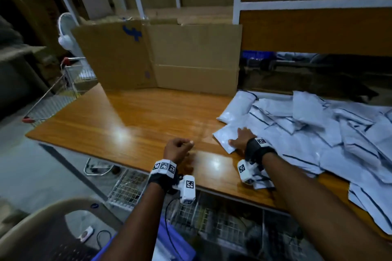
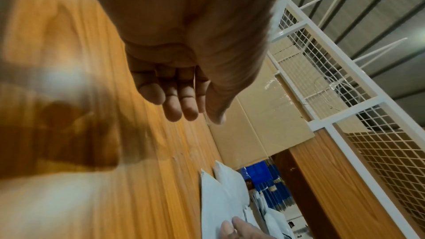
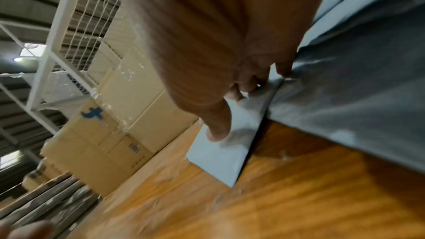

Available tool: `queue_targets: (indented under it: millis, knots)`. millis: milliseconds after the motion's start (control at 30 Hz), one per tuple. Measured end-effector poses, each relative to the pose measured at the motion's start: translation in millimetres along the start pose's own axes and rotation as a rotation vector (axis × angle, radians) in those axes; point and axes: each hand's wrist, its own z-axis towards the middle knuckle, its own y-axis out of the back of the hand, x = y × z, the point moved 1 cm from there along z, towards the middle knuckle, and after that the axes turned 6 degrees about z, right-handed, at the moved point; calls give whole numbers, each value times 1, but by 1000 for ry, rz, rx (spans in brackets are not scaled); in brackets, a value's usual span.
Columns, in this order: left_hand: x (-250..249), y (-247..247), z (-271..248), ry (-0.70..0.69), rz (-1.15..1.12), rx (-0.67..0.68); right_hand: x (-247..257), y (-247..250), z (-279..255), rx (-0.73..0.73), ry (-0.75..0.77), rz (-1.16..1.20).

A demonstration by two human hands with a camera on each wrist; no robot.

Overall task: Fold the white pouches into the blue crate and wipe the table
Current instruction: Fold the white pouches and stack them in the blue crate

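On table (image 1: 127,125): right hand (image 1: 241,139) pinches white pouch (image 1: 227,135); left hand (image 1: 177,149) loosely curled, empty.

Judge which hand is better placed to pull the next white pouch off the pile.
Right. The right hand already rests on the nearest white pouch; the left hand holds nothing, over bare table.

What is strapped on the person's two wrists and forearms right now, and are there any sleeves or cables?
Both forearms are bare, no sleeves. The left hand has a black wrist strap ringed with white blocks printed with black-and-white square markers, plus a white camera pod with another marker and a thin black cable trailing down. The right hand wears a black strap, one marker tag and a similar white pod.
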Motion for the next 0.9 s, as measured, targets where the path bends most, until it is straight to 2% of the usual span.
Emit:
queue_targets:
  millis: [67,200,300,400,533,600,733,767,800,900]
  knots:
    - [9,7,3,34,28,-33,9,-13,-2,40,35,-27]
    - [31,22,7,132,82,-93,46,-40,-23,183,249,-90]
    - [39,29,5,139,148,-131,66,-52,-40,280,354,-104]
    - [36,33,-6,129,238,-158,77,-57,-48,328,456,0]
    - [32,30,-15,117,229,-173,84,-52,-53,356,572,144]
    - [30,25,-17,139,248,-173,84,-44,-44,233,538,234]
    - [29,19,-16,175,320,-143,69,-19,6,-229,268,395]
    - [30,19,-15,171,331,-156,64,-12,21,-269,209,363]
    - [32,20,-14,166,338,-174,60,-6,36,-247,149,292]
    - [37,26,-13,164,317,-229,49,5,72,-90,15,73]
